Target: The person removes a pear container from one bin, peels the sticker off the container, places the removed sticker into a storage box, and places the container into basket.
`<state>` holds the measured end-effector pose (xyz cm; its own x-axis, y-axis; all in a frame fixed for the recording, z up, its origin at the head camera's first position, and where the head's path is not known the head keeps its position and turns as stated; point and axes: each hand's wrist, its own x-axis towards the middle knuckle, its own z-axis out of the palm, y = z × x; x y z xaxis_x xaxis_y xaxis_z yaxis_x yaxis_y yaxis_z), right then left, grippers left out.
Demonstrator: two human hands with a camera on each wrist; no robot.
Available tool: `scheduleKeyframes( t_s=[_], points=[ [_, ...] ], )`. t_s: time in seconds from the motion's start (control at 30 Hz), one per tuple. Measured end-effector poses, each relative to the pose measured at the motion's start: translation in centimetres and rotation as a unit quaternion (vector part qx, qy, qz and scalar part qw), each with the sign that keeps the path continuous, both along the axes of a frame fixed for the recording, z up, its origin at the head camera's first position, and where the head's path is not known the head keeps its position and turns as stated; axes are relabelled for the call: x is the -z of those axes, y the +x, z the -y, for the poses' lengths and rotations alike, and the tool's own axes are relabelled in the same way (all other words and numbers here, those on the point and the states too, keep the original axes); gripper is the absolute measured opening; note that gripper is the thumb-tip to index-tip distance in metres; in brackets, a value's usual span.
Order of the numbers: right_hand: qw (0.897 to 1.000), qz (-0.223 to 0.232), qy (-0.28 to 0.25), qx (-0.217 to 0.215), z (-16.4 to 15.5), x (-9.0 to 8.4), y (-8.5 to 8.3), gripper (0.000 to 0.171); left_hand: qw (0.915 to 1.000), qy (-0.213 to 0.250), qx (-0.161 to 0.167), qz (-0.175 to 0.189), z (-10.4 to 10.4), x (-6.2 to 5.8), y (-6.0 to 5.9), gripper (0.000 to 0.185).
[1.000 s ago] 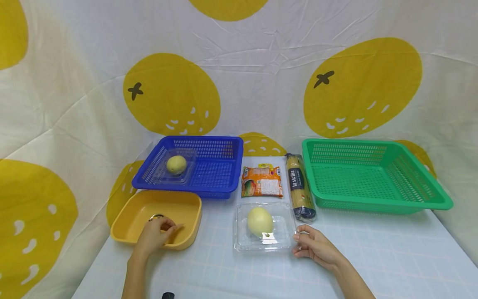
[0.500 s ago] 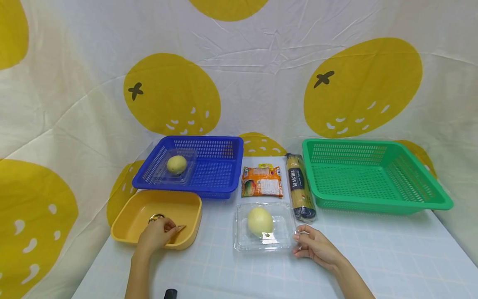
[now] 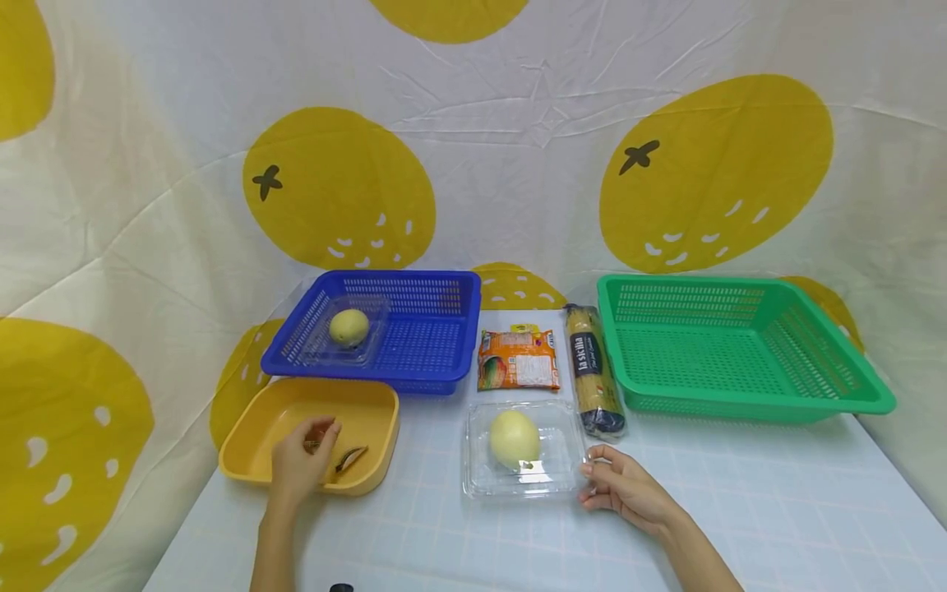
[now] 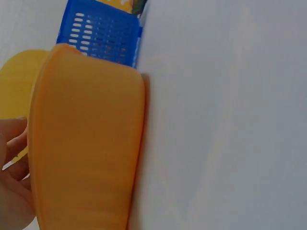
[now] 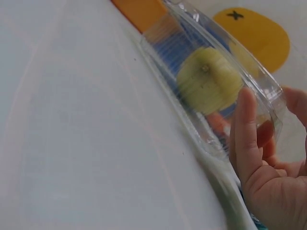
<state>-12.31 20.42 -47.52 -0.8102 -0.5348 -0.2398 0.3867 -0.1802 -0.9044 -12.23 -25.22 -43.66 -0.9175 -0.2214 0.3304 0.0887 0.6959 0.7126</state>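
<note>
My left hand (image 3: 299,460) reaches into a yellow basin (image 3: 381,395), thumb and fingers bent around a small reddish-brown, patterned thing (image 3: 316,436). The hand covers part of it, and I cannot tell whether it is gripped. On the basin floor, apart from the fingertips, lies a slim dark curved piece (image 3: 351,458). In the left wrist view the basin wall (image 4: 91,143) hides most of the hand. My right hand (image 3: 625,489) pinches the right edge of a clear plastic clamshell box (image 5: 259,81), which holds a pale yellow round fruit (image 3: 515,440).
Behind the basin stands a blue basket (image 3: 422,329), with a fruit (image 3: 348,328) in another clear box inside. An orange packet (image 3: 518,360) and a pack of spaghetti (image 3: 592,370) lie behind the clamshell. A green basket (image 3: 725,353) stands at right.
The left hand has let go of the dark curved piece, which now lies in the basin, and has moved over the reddish-brown thing. The right hand and clamshell box have stayed put.
</note>
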Motion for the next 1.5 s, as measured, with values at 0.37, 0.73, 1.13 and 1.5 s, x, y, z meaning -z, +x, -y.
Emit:
scheduleKeyframes(
  t_s=[0.37,0.73,1.13,1.5],
  points=[
    [1.000,-0.001,-0.004,0.002,0.1,0.0,-0.1,0.020,0.9051,0.326,0.184,-0.201,-5.7,-0.5,1.6,0.014],
    [1.000,0.003,-0.011,0.006,0.0,0.2,0.1,0.017,0.9421,0.253,0.195,0.103,-11.3,1.4,2.3,0.059],
    [1.000,-0.017,-0.023,0.008,0.1,0.1,0.5,0.019,0.9015,0.276,0.270,0.195,-14.2,3.1,2.9,0.065],
    [0.998,-0.035,-0.040,0.018,0.1,-0.3,1.2,0.022,0.8958,0.316,0.251,0.185,-14.9,2.6,3.3,0.061]
  ],
)
